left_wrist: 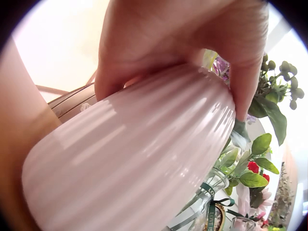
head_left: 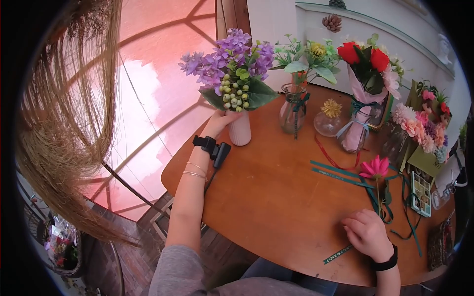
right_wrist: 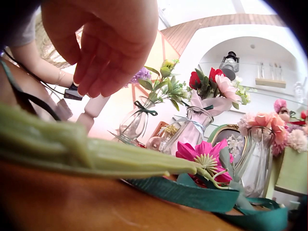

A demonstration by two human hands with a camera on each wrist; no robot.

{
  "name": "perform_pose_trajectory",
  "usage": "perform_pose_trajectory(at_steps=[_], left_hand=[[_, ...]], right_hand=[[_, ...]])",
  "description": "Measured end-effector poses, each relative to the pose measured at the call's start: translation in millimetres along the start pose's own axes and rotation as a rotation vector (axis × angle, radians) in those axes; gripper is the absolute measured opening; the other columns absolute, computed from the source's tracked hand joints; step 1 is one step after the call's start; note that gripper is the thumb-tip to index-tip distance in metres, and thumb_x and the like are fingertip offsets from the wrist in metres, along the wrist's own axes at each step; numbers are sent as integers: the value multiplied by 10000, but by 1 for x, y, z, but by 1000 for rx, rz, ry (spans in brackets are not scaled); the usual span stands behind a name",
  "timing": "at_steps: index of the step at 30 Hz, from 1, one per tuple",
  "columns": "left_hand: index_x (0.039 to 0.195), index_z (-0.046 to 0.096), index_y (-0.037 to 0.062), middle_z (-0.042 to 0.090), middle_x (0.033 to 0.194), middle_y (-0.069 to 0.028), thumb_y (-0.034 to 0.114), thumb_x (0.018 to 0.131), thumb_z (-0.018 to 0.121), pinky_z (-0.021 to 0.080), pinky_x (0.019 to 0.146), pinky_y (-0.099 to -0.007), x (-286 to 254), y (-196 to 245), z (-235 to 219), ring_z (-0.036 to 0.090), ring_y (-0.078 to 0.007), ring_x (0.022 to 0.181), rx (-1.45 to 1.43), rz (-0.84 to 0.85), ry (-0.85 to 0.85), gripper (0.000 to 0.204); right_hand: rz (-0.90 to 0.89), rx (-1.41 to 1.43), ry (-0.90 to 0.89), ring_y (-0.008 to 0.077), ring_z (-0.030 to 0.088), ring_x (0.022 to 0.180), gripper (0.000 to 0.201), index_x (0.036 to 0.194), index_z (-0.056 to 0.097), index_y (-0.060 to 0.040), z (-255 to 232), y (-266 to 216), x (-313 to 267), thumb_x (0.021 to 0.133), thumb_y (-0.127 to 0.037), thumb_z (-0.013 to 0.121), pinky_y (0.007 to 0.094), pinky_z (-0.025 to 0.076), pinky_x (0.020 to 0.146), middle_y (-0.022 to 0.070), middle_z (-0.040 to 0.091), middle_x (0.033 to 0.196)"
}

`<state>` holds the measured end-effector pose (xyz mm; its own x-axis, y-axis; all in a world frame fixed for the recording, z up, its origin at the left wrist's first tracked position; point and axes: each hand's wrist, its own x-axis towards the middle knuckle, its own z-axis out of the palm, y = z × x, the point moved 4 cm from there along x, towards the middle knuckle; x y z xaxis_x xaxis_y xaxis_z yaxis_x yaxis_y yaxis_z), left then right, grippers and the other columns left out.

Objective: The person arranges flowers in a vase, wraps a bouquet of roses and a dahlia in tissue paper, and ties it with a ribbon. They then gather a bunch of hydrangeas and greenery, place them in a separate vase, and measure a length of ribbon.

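A pale pink ribbed vase (head_left: 240, 129) with purple flowers (head_left: 212, 69) and green berries stands near the table's far left edge. The left hand (head_left: 222, 121) grips it near the rim; in the left wrist view thumb and fingers (left_wrist: 245, 82) lie around the neck of the vase (left_wrist: 130, 154). Over the front right of the table is the right hand (head_left: 366, 234), holding nothing, its fingers loosely bent; the right wrist view shows the fingers (right_wrist: 98, 62) hanging above a green stem (right_wrist: 96, 156). A magenta flower (head_left: 375, 167) lies beyond that hand.
Glass vases (head_left: 292, 113) with greenery and a wrapped red bouquet (head_left: 359, 123) stand along the back. Green ribbons (head_left: 340, 177), a red ribbon (head_left: 332, 158) and a small compartment box (head_left: 420, 193) lie at the right. Dried strands (head_left: 64, 123) hang at the left.
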<state>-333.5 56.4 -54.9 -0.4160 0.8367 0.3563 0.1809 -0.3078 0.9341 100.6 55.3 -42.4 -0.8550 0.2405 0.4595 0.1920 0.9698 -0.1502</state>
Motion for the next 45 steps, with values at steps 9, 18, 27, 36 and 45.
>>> perform_pose_trajectory(at_steps=[9,18,27,36,45], left_hand=[[1143,423,50,488,1088,-27,191,737,637,367,860,-314,-6,5,12,457,-141,1020,-17,-34,-26,480],[1115,432,59,501,1042,-9,213,737,636,378,808,-275,-4,2,34,462,-112,965,12,58,28,456],[1144,420,68,495,1063,-11,258,748,622,372,809,-276,-4,2,35,454,-108,972,43,30,-32,483],[1169,418,26,495,1116,-48,259,746,620,371,838,-281,-4,3,20,456,-132,1021,83,-44,28,524],[1149,439,4,495,1115,-61,196,729,638,364,870,-277,-5,15,27,466,-138,1016,233,-11,-57,502]], right_hand=[[-26,15,25,237,530,645,165,764,580,-32,0,-1,1,603,0,594,321,425,580,83,550,718],[0,-11,-9,217,535,702,111,755,582,-40,1,0,0,645,-47,595,310,427,629,66,561,750],[-19,4,20,235,529,645,150,753,582,-31,1,0,0,607,-2,593,323,426,580,82,550,719],[-10,10,16,241,529,648,156,757,578,-29,0,0,0,605,-2,593,328,424,589,85,546,713],[-18,10,18,239,533,654,153,756,578,-28,1,0,0,606,-4,595,325,427,593,84,549,717]])
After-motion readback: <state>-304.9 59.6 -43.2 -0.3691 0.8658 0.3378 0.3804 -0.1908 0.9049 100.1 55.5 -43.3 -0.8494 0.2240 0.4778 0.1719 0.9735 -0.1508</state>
